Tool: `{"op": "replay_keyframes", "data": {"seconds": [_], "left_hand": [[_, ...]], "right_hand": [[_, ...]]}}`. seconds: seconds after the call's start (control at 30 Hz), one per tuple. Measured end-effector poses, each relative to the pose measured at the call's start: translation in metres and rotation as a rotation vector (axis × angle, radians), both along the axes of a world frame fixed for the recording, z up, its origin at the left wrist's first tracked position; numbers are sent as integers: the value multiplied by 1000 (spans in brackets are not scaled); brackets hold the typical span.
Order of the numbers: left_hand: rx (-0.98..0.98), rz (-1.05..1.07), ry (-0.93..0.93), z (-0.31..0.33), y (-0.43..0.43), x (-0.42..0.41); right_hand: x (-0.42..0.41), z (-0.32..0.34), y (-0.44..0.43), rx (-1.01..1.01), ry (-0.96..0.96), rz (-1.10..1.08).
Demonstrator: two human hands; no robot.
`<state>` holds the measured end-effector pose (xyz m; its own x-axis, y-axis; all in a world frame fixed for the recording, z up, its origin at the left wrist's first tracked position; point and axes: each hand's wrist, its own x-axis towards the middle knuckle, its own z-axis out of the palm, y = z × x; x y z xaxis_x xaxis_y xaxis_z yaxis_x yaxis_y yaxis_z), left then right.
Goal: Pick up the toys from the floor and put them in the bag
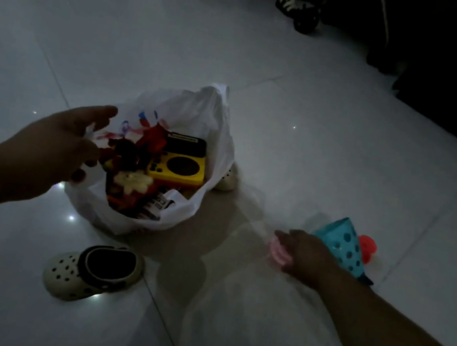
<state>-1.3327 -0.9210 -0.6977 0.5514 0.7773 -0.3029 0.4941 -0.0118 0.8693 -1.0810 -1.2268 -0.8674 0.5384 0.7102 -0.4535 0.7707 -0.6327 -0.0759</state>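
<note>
A white plastic bag (216,129) stands open on the tiled floor, with a yellow toy radio (181,165), a cream flower-shaped toy (134,182) and several red toys inside. My left hand (60,141) grips the bag's left rim. On the floor to the right, the fingers of my right hand (306,255) are closed on a small pink toy (277,251). Just behind that hand lies a turquoise toy with dots (343,246), and a red-orange toy (367,247) sits beside it.
A beige clog (93,274) lies on the floor in front of the bag. A second clog (227,180) peeks out behind the bag's right side. Dark furniture (455,97) fills the far right, and a black-and-white object (300,2) sits at the back.
</note>
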Motion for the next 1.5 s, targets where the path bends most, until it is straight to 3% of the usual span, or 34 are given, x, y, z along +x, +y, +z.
{"op": "replay_keyframes", "data": {"seconds": [0.3,0.43,0.57,0.67,0.77,0.87,1.1,1.17,1.23,1.37,1.5], "left_hand": [[8,-9,15,-5,3,1],[-24,-16,-5,1,0,-1],[-48,-24,3,10,-4,-4],[-94,-42,-44,14,-7,-2],[-72,-58,-29,16,-7,-1],[-49,-57,-20,17,3,-8],[4,-57,-123,19,13,-16],[35,-66,-91,16,17,-17],[50,-75,-64,13,21,-18],[47,-92,-67,11,21,-16],[22,-87,-85,8,15,-9]], "right_hand": [[-6,-18,17,56,-243,139],[-11,21,24,516,-126,200],[-36,84,56,1098,-211,282],[-64,118,101,1255,-202,301],[-91,138,155,1120,-69,338],[-119,137,217,776,124,193],[-151,120,308,728,492,-334],[-151,122,315,741,468,-336],[-142,121,305,679,373,-150],[-120,113,249,757,294,-20],[-96,100,175,766,43,172]]}}
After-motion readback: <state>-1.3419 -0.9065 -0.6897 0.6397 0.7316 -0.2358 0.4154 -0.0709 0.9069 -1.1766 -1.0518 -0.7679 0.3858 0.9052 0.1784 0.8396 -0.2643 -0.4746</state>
